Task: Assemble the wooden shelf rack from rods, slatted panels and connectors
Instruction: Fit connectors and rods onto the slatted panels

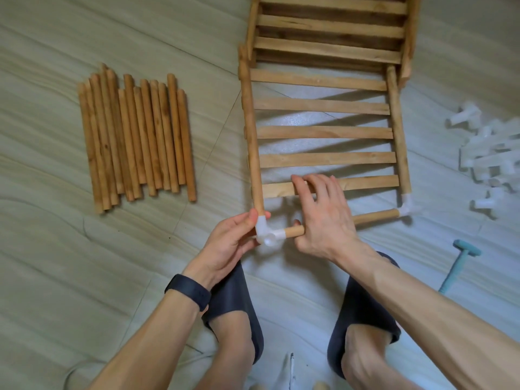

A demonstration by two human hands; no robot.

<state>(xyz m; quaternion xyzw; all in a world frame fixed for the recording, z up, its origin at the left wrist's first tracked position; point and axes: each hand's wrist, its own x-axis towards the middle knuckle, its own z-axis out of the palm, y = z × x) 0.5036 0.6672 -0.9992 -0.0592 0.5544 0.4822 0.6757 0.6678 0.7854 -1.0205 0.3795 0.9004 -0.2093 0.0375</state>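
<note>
The floor (84,263) is pale, glossy tile with a wavy grain, and a grout line runs diagonally across it. At 9 o'clock a bundle of loose rods (138,136) lies side by side. At 12 o'clock sit stacked panels (332,23), at 3 o'clock a heap of spare connectors (489,153), and at 4 o'clock a teal mallet (461,260). The slatted panel (323,132) lies flat in the centre, with its near edge just ahead of a pair of dark slippers (233,305) at 6 o'clock. Both forearms reach forward from the bottom of the view. The left one wears a black wristband (188,291). The left hand (233,237) is turned palm inward at the panel's near corner towards 7 o'clock. Its thumb and curled fingers pinch the white corner connector (267,232), which joins the panel's side rail to the cross rod (374,216). The right hand (320,218) lies palm down over that rod just beside the connector. Its thumb is hooked under the wood, and its fingers are spread forward onto the nearest slat. The rod runs towards 4 o'clock into a second connector (405,206) on the panel's other near corner.
</note>
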